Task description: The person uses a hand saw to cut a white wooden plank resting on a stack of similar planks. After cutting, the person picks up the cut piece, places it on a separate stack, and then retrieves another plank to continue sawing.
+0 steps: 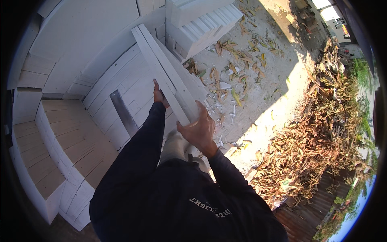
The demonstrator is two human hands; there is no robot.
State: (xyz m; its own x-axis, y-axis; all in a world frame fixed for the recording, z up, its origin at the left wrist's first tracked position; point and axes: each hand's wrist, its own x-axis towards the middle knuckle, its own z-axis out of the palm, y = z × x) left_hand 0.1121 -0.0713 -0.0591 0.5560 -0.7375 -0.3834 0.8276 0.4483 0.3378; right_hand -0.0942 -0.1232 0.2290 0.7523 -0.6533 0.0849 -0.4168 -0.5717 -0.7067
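Observation:
Two long white planks (161, 66) lie side by side and slant away from me, their far ends near the tall stack at the back. My left hand (159, 94) is at their left edge, its thumb pointing up and the fingers partly hidden beneath. At the near end, my right hand (201, 127) grips the planks with its thumb and fingers spread around them. Below and left of the planks is a low white stack (137, 76) with a flat dark grey strip (123, 111) on it; I cannot make out what the strip is.
White stacked slabs (96, 36) rise at the left and back, with another block of slabs (201, 32) at the back middle. Dry leaves and white chips litter the sandy ground (250, 72). A brown leaf heap (314, 137) and rusty corrugated sheeting (310, 205) lie at right.

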